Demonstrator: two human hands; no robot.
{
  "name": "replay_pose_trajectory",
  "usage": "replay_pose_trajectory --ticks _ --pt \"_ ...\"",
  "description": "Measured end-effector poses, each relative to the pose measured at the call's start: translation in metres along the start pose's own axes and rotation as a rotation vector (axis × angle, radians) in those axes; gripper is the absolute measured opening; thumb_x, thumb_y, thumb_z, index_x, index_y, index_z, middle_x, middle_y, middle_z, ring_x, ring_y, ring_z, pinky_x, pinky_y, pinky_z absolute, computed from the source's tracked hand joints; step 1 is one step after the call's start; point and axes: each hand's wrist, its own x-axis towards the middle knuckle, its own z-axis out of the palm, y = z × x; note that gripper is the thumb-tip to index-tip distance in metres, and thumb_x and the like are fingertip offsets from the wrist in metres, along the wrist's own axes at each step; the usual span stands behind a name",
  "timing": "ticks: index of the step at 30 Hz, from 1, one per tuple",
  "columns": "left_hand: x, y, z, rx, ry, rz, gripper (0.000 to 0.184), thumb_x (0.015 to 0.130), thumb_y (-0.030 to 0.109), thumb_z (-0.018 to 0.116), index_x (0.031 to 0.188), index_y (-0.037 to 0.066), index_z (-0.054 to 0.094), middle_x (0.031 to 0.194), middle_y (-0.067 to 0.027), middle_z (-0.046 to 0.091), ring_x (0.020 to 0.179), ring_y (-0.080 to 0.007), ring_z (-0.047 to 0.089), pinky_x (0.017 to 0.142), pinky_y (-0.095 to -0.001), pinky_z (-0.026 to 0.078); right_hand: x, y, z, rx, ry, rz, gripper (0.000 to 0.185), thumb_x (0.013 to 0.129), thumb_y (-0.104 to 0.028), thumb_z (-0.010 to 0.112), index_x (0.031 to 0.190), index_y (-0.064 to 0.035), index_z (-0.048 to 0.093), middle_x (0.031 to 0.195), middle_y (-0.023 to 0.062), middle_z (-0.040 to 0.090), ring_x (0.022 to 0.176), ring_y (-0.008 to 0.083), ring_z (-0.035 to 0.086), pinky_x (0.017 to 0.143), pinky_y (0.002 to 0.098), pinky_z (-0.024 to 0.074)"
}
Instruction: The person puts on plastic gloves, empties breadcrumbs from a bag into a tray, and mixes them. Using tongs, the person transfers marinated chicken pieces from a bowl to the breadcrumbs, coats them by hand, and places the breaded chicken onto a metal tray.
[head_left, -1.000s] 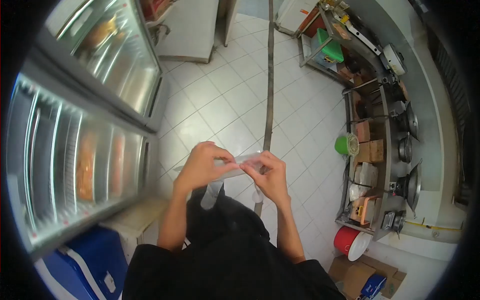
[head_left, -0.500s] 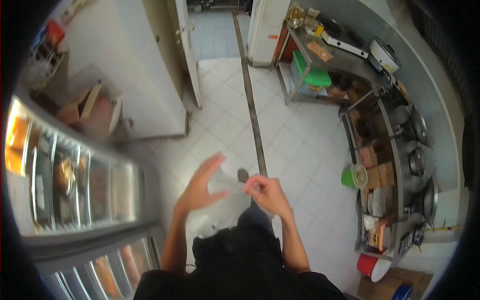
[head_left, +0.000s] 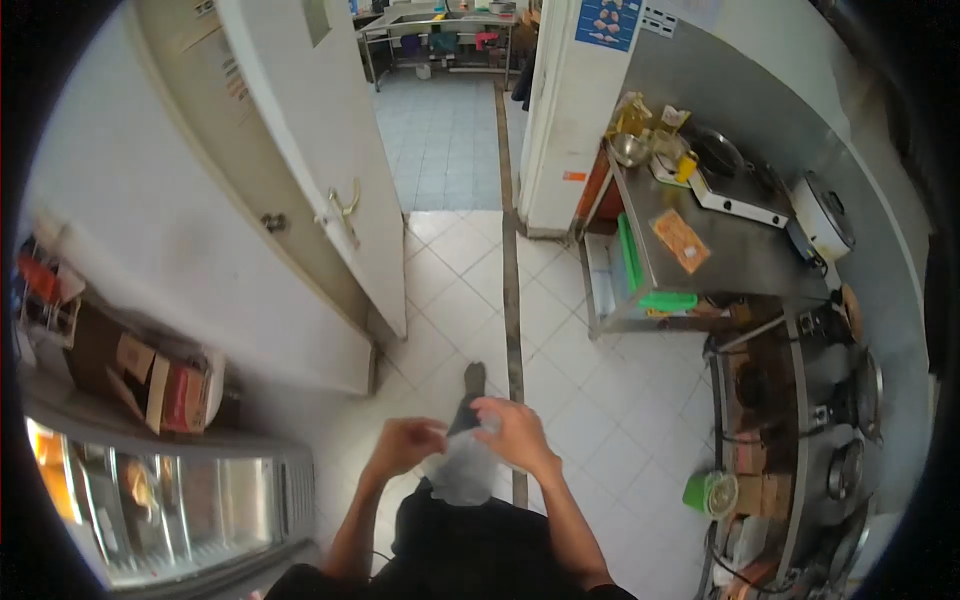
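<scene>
Left hand (head_left: 403, 447), spread earlier in head view, now curled at left edge of filmy, rumpled plastic bag (head_left: 463, 475); pinch unclear. Right hand (head_left: 518, 437) pinching bag's top. Smooth steel table (head_left: 750, 258) beyond bag, rightward.

Left forearm (head_left: 347, 530) and right forearm (head_left: 575, 525) extend forward, converging ahead of the torso (head_left: 465, 560). Left hand (head_left: 408, 446): fingers bent, tips directed inward. Right hand (head_left: 515, 435): slightly further forward, fingers curled inward. Hands near each other, apart. One foot (head_left: 474, 378) visible beyond.
</scene>
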Motion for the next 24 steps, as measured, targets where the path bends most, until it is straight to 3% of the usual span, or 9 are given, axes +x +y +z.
replay_pose_trajectory --ticks 3,6,7,10,11,15,16,21,24 --pt "0.113 0.005 -0.011 -0.058 0.016 -0.075 0.027 0.086 0.005 0.079 0.110 -0.004 0.073 0.091 -0.0121 0.077 0.084 -0.0163 0.074 0.078 -0.0308 0.059 0.092 0.046 -0.047 -0.080 0.172 -0.104 0.065 0.076 -0.026 0.087 0.133 -0.0106 0.060 0.134 0.0127 0.064 0.117 0.0325 0.063 0.086 0.0399 0.0532" --pt "0.231 0.010 -0.024 -0.116 0.133 -0.071 0.024 0.088 0.009 0.078 0.107 -0.005 0.074 0.089 -0.0102 0.075 0.082 -0.0161 0.073 0.076 -0.0301 0.058 0.186 0.068 -0.104 -0.014 0.210 -0.109 0.063 0.076 -0.027 0.088 0.130 -0.0090 0.061 0.136 0.0145 0.062 0.105 0.0292 0.069 0.088 0.0371 0.0553" --pt "0.271 0.004 -0.028 -0.138 0.138 -0.167 0.027 0.091 0.014 0.077 0.109 -0.006 0.073 0.090 -0.0099 0.075 0.082 -0.0161 0.071 0.074 -0.0302 0.057 0.214 0.063 -0.123 0.132 0.241 0.012 0.042 0.082 -0.025 0.086 0.114 -0.0055 0.070 0.106 0.0062 0.070 0.081 0.0131 0.064 0.068 0.0264 0.0482" --pt "0.372 0.019 -0.027 -0.409 0.144 -0.179 0.030 0.091 0.023 0.077 0.108 -0.002 0.075 0.089 -0.0071 0.074 0.078 -0.0124 0.068 0.070 -0.0276 0.055 0.293 0.086 -0.153 0.621 0.131 0.289 0.025 0.087 -0.022 0.081 0.097 -0.0005 0.073 0.082 0.0034 0.068 0.069 0.0067 0.058 0.062 0.0252 0.0449" --pt "0.397 0.048 -0.026 -0.466 0.131 -0.142 0.029 0.091 0.022 0.077 0.107 -0.001 0.075 0.090 -0.0073 0.074 0.076 -0.0124 0.067 0.067 -0.0262 0.054 0.321 0.093 -0.165 0.518 0.045 0.344 0.022 0.092 -0.019 0.076 0.089 0.0026 0.073 0.073 0.0035 0.068 0.070 0.0090 0.061 0.065 0.0262 0.0483" --pt "0.493 0.117 -0.044 -0.389 0.058 -0.274 0.027 0.089 0.019 0.080 0.105 -0.002 0.074 0.090 -0.0082 0.075 0.078 -0.0120 0.069 0.070 -0.0257 0.056 0.437 0.087 -0.185 0.272 0.178 0.191 0.019 0.093 -0.016 0.073 0.092 0.0036 0.073 0.080 0.0053 0.072 0.075 0.0108 0.064 0.072 0.0277 0.0516" --pt "0.516 0.121 -0.050 -0.486 0.100 -0.166 0.025 0.086 0.018 0.083 0.099 -0.002 0.075 0.085 -0.0083 0.075 0.076 -0.0111 0.068 0.068 -0.0252 0.055 0.467 0.099 -0.187 0.276 0.173 0.168 0.019 0.093 -0.015 0.073 0.094 0.0038 0.073 0.082 0.0059 0.072 0.076 0.0112 0.064 0.073 0.0281 0.0519" --pt "0.625 0.147 -0.097 -0.327 0.372 -0.153 0.027 0.079 0.024 0.088 0.082 0.001 0.074 0.075 -0.0065 0.073 0.070 -0.0115 0.068 0.062 -0.0278 0.053 0.644 0.153 -0.208 0.308 -0.156 0.015 0.018 0.093 -0.012 0.071 0.095 0.0059 0.072 0.084 0.0083 0.073 0.080 0.0131 0.065 0.078 0.0285 0.0512" --pt "0.701 0.132 -0.095 -0.262 0.722 -0.028 0.033 0.070 0.025 0.092 0.076 0.001 0.070 0.070 -0.0077 0.071 0.063 -0.0113 0.066 0.056 -0.0288 0.051 0.756 0.180 -0.215 0.274 -0.499 -0.104 0.018 0.095 -0.012 0.069 0.092 0.0061 0.071 0.085 0.0081 0.072 0.081 0.0128 0.063 0.079 0.0285 0.0495"
